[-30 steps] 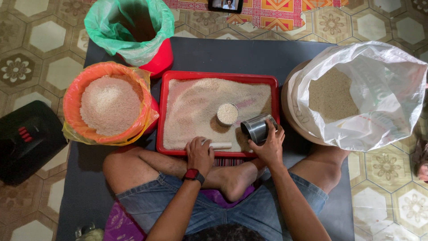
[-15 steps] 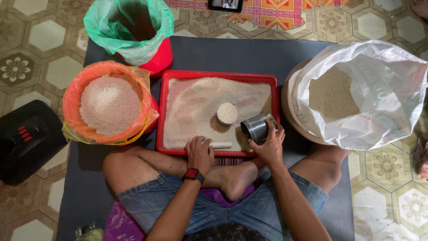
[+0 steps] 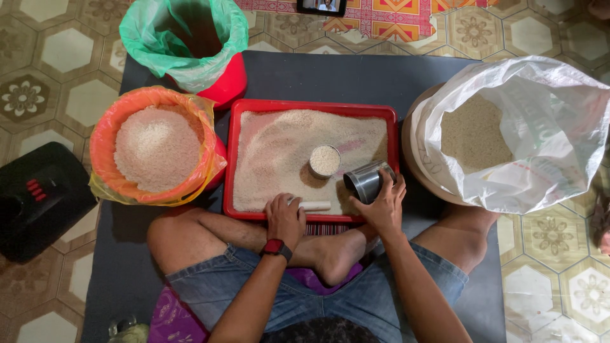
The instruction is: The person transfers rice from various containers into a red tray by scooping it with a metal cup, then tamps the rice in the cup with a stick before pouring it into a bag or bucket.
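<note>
The right hand (image 3: 383, 206) is wrapped around a shiny metal cup (image 3: 365, 182). The fingers are curled tight on the cup's side, and the cup is tipped over with its open mouth facing left. It hangs over the near right corner of the red tray (image 3: 236, 136).

The left hand (image 3: 284, 217) rests on the tray's near edge. Its fingers are bent down onto a small white stick (image 3: 314, 206) that lies flat in the rice, touching its left end. I cannot tell if they grip it.

1 small round cup full of rice (image 3: 325, 160) stands in the middle of the tray, just beside the metal cup.

Left of the tray sits an orange-lined bucket of rice (image 3: 154, 147). Behind it stands a red bucket with a green bag (image 3: 184, 39). On the right, a big white sack (image 3: 516, 133) lies open, touching the tray's right edge. The dark mat (image 3: 318, 73) shows bare room behind the tray.
</note>
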